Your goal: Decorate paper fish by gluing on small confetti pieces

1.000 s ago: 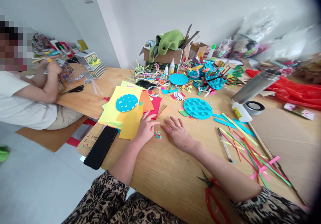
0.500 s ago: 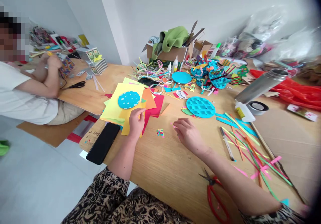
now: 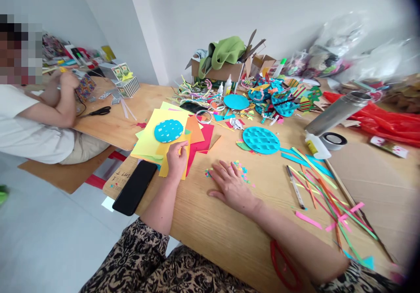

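My right hand [image 3: 228, 186] lies flat on the table with its fingers spread, over a scatter of tiny coloured paper bits [image 3: 243, 170] that show around its fingertips. My left hand [image 3: 177, 156] is loosely curled over the edge of the yellow-orange paper [image 3: 166, 166]; what its fingers may hold is hidden. Just beyond it, a blue oval with pale patches [image 3: 168, 130] lies on a yellow sheet [image 3: 147, 137]. A blue oval with a raised scale pattern [image 3: 261, 140] lies past my right hand. Under my right forearm, red scissor handles [image 3: 285, 266] show; the blades are hidden.
A black phone [image 3: 135, 188] lies at the near left edge. To the right are a pen [image 3: 295, 187], paper strips [image 3: 323, 192], a glue bottle [image 3: 317, 145], tape [image 3: 333, 141] and a metal flask [image 3: 337, 113]. A co-worker [image 3: 39, 118] sits at left.
My right hand has moved slightly left and down and flattened from a curled pose onto the paper bits. More bits now show beside it. My left hand has barely shifted.
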A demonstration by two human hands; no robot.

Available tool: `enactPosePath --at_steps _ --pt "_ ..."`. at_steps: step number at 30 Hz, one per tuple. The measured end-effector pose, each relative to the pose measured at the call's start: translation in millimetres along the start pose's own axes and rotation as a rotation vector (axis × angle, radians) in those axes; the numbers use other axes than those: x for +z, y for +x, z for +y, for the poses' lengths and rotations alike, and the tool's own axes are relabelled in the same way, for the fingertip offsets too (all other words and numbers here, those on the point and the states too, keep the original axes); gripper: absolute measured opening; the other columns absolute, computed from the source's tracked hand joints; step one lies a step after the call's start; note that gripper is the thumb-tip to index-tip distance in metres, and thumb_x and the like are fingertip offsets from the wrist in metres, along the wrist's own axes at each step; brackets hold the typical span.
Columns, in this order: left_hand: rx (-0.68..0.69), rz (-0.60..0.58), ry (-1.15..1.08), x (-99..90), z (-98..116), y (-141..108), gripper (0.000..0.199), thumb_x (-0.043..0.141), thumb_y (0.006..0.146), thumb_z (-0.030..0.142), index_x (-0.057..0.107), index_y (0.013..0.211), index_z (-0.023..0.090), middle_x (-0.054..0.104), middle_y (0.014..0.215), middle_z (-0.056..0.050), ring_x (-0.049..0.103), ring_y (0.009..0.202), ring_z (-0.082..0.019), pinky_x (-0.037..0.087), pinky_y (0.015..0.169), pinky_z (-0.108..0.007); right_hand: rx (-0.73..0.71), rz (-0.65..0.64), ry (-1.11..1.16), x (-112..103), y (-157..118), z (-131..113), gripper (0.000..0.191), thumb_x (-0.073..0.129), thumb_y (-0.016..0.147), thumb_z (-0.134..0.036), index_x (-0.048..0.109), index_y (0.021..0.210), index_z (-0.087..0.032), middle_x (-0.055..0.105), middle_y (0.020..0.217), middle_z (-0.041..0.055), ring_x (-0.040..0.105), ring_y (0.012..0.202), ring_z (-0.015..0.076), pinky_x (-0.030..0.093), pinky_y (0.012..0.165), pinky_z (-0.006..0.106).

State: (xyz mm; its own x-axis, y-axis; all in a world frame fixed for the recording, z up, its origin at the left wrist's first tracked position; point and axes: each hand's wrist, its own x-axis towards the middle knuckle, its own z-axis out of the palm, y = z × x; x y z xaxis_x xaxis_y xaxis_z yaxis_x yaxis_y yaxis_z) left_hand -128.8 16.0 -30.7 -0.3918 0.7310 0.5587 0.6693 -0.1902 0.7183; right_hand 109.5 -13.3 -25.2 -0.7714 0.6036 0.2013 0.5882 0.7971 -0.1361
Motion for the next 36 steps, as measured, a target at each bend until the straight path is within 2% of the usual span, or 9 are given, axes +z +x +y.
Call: enactPosePath --at_steps 4,9,14,21,27,32,36 --pt "0.013 -0.015 0.004 0.3 0.6 -0.9 0.026 0.049 0.084 0.010 0.070 0.097 0.018 0.074 0.091 -0.005 0.067 0.091 -0.018 0.052 0.088 -0.033 -0.044 -0.013 0.016 -5.4 -1.6 -5.6 0.058 0.049 0.090 -0.057 0.055 0.135 -0.021 0.051 0.143 0.0118 0.033 0.138 0.0375 0.024 0.111 0.064" --pt "0.018 -0.032 0.014 0.3 1.1 -0.8 0.027 0.049 0.084 0.009 0.070 0.097 0.019 0.074 0.092 -0.005 0.067 0.093 -0.018 0.052 0.089 -0.034 -0.031 0.054 0.048 -13.4 -2.5 -7.3 0.054 0.050 0.091 -0.052 0.058 0.132 -0.017 0.058 0.134 0.0130 0.039 0.134 0.0345 0.026 0.112 0.061" --pt "0.019 -0.046 0.024 0.7 3.3 -1.5 0.026 0.049 0.084 0.009 0.070 0.097 0.019 0.074 0.091 -0.004 0.068 0.093 -0.018 0.052 0.089 -0.033 -0.098 0.033 0.100 -11.5 -0.1 -11.2 0.051 0.052 0.091 -0.052 0.061 0.128 -0.018 0.061 0.132 0.0104 0.043 0.131 0.0322 0.023 0.114 0.061" --pt "0.020 -0.059 0.030 1.7 6.4 -2.2 0.025 0.050 0.086 0.010 0.070 0.099 0.019 0.074 0.090 -0.004 0.068 0.091 -0.018 0.052 0.088 -0.033 -0.018 0.067 0.048 -7.9 0.0 -10.4 0.056 0.049 0.092 -0.052 0.057 0.132 -0.014 0.060 0.134 0.0119 0.040 0.133 0.0350 0.022 0.114 0.061" --pt "0.041 -0.072 0.019 1.6 8.6 -2.5 0.026 0.050 0.087 0.009 0.069 0.101 0.019 0.074 0.090 -0.004 0.067 0.091 -0.018 0.052 0.088 -0.033 -0.041 0.017 0.048 -9.5 0.3 -12.5 0.046 0.050 0.092 -0.051 0.063 0.125 -0.023 0.059 0.134 0.0110 0.041 0.133 0.0341 0.024 0.112 0.063" --pt "0.056 -0.077 0.024 1.0 9.2 -2.7 0.027 0.050 0.086 0.008 0.069 0.102 0.019 0.074 0.089 -0.003 0.067 0.091 -0.018 0.052 0.088 -0.032 -0.014 0.044 0.058 -11.1 0.8 -12.4 0.045 0.049 0.093 -0.050 0.064 0.125 -0.022 0.059 0.133 0.0111 0.040 0.133 0.0346 0.024 0.112 0.063" --pt "0.072 -0.076 0.016 2.1 8.2 -2.6 0.027 0.050 0.086 0.007 0.068 0.103 0.018 0.074 0.090 -0.004 0.067 0.091 -0.019 0.052 0.088 -0.033 -0.014 0.055 0.079 -11.4 -1.3 -11.5 0.042 0.049 0.093 -0.050 0.069 0.115 -0.021 0.061 0.130 0.0114 0.041 0.132 0.0345 0.025 0.112 0.062"
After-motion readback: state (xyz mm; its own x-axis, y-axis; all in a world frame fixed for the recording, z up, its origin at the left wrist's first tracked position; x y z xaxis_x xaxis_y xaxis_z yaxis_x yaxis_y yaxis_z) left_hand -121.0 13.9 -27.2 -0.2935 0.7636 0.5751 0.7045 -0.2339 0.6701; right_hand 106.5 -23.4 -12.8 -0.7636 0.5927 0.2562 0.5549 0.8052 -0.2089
